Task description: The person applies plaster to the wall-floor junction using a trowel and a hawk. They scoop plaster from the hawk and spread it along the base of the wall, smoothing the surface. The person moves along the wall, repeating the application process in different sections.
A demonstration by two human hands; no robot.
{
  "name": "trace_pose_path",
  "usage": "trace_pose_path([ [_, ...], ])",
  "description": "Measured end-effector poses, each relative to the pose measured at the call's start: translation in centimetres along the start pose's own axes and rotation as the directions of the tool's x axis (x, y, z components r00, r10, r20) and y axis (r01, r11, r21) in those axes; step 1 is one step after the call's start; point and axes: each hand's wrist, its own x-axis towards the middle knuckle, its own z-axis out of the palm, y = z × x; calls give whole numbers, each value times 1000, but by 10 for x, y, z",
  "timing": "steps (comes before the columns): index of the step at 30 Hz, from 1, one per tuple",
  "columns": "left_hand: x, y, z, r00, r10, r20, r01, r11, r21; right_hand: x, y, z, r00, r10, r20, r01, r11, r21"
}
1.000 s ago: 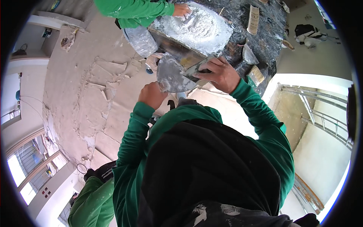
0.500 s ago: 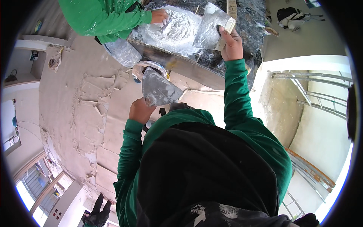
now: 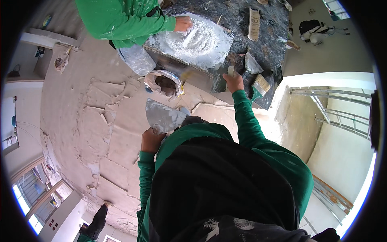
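Observation:
My left hand (image 3: 152,140) is closed round a broad, fan-shaped grey trowel (image 3: 165,116), held low in front of my body on the near side of an open sack (image 3: 164,85). At the near edge of a dark, marbled tabletop (image 3: 209,9), my right hand (image 3: 234,82) grips a flat plastering trowel (image 3: 219,82) by its pale handle; the blade is turned steeply. White powder (image 3: 197,40) with a hollowed middle lies spread on the tabletop. Into it reaches a co-worker's hand (image 3: 184,24), in a green sleeve.
A brush (image 3: 261,85), a fan-shaped scraper (image 3: 253,63) and a printed tube (image 3: 254,25) lie on the tabletop's right part. A filled plastic bag (image 3: 137,59) stands beside the open sack. Wrinkled brown sheeting (image 3: 100,121) covers the floor. A metal ladder (image 3: 342,94) is at the right.
My right hand has drawn the plastering trowel back from over the tabletop to its near edge, tilting it. The left hand's trowel has come nearer my body, uncovering the sack's mouth.

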Motion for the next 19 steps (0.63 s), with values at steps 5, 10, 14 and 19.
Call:
trace_pose_path([
  [5,-5,-6,5,997,-40,-59,37,999,-39,40,-87,-24,949,-316,14,312,927,-206],
  [10,-5,-11,8,997,-5,-80,-2,997,-76,96,-135,2,861,-450,238,495,633,-594],
  [14,-12,-18,7,992,-50,-112,33,989,-144,109,-148,19,842,-388,375,522,408,-749],
  [19,-28,-23,-1,985,-81,-153,73,996,-60,106,-156,0,667,-361,651,743,268,-613],
])
